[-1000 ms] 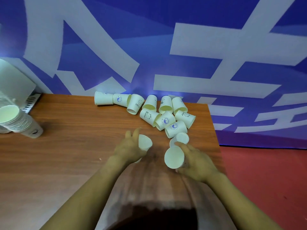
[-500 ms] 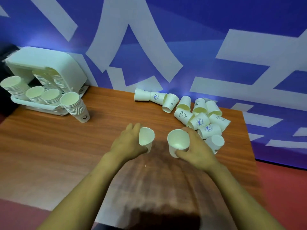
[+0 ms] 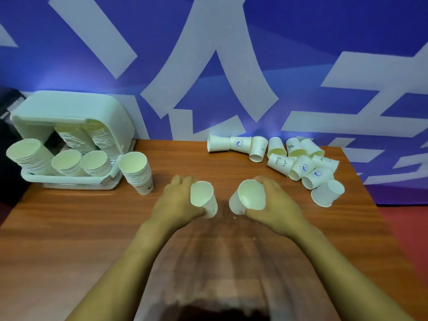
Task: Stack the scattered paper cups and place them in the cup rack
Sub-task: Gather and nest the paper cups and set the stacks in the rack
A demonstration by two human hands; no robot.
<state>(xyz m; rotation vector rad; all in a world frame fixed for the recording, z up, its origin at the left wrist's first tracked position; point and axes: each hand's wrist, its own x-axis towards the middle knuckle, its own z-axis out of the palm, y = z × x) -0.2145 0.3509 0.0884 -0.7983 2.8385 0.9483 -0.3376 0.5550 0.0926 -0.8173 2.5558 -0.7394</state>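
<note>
My left hand (image 3: 176,202) grips a white paper cup (image 3: 205,200) above the middle of the wooden table (image 3: 69,228), its mouth facing me. My right hand (image 3: 275,205) grips a second paper cup (image 3: 249,196), tilted with the mouth up and left. The two cups are a little apart. Several loose cups (image 3: 298,158) lie scattered on their sides at the back right of the table. The white cup rack (image 3: 71,126) stands at the back left, holding several stacks of cups.
A stack of cups (image 3: 137,172) stands tilted on the table just right of the rack. A blue wall with white shapes rises behind the table. The table's right edge drops to a red floor (image 3: 407,239).
My view has swung left, bringing the rack fully into sight. My right hand has carried its cup away from the pile toward the middle, closer to the cup in my left hand.
</note>
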